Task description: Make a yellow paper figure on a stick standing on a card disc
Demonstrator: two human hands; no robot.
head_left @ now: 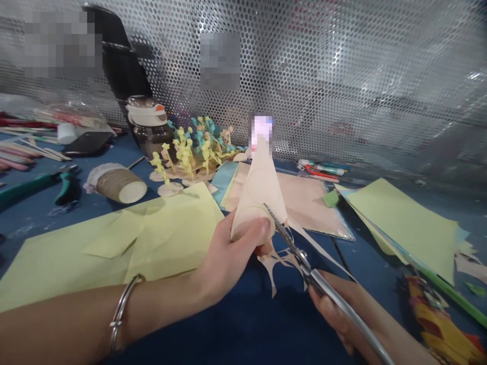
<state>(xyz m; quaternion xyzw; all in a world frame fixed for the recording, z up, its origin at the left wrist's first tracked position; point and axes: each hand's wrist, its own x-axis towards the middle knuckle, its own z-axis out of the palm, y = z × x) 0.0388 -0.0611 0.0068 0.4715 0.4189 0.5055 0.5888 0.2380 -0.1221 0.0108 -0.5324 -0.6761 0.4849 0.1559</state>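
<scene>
Centrally, note the pale peach paper, gripped by the left hand with thumb on top and fingers beneath. Runs lengthwise forward, narrowing toward the far end, with the broad near end under the thumb. Appears raised above the blue desk rather than laid upon it.

Compare with the scissors, held in the right hand, fingers closed about the handles. Point forward and leftward, obliquely across the long axis of the paper, with the tip reaching its near right part, just beside the left thumb. Judge as decisive the angle between blade and rounded near edge, and the closeness of thumb to steel. Cannot tell exactly how far the blades stand apart.

Relative to the hands, lies within the left one and extends beyond it; met from the right only through the scissors, hence nearer the left. Below the blades, observe curved offcuts; to their right, a narrow strip slanting toward the right hand. Beyond, on the desk, see pink sheets; to the left, yellow paper.
</scene>
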